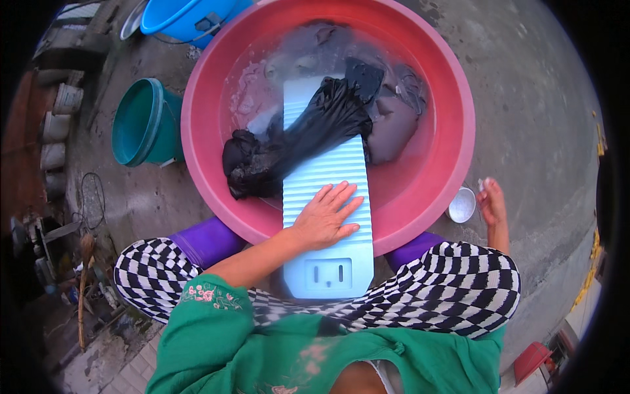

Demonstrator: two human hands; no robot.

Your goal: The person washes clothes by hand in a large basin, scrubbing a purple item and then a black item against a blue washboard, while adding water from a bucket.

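My left hand point(328, 215) lies flat with its fingers spread on the lower part of a light blue ridged washboard point(328, 253). The board leans over the near rim of a large red basin point(461, 125), its upper end down among the wet clothes. Draped across the board is a dark, soaked garment point(321, 118), bunched up at its left end. Out to the right of the basin, my right hand point(491, 201) is closed, with a bit of white powder showing at its fingertips. Close beside it on the ground stands a small white bowl point(461, 205) of white powder.
Grey and dark clothes point(394, 128) soak in the basin's cloudy water. Left of it, a green bucket point(138, 123) lies tilted on the concrete, and a blue tub point(190, 20) stands beyond. A broom-like stick point(84, 289) and clutter line the far left.
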